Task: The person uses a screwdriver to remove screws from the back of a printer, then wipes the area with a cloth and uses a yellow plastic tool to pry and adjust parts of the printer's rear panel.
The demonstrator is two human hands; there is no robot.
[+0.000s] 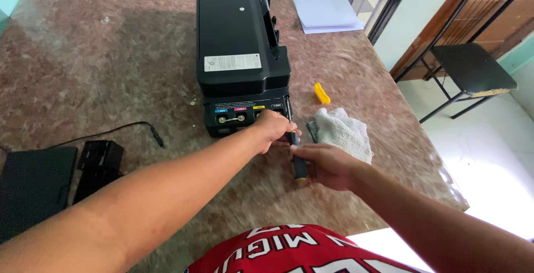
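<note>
My right hand [328, 166] is clamped on the screwdriver [295, 145] handle, tip at the printer's [242, 56] near corner. My left hand [272, 130] pinches the shaft, steadying it. A cloth [344, 133] lies just beside, on the brown marble table [83, 67]; a chair [470, 70] stands off right.

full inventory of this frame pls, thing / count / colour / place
printer: 1, black, table centre, far side
screwdriver: 1, black handle with yellow end, at printer's near right corner
cloth: 1, white, right of printer
small tool: 1, yellow, beyond cloth
paper stack: 1, white, far right
cable: 1, black, left
flat parts: 2, black, near left
chair: 1, black, floor right
table: 1, brown marbled
left hand: 1, on screwdriver shaft
right hand: 1, gripping handle
</note>
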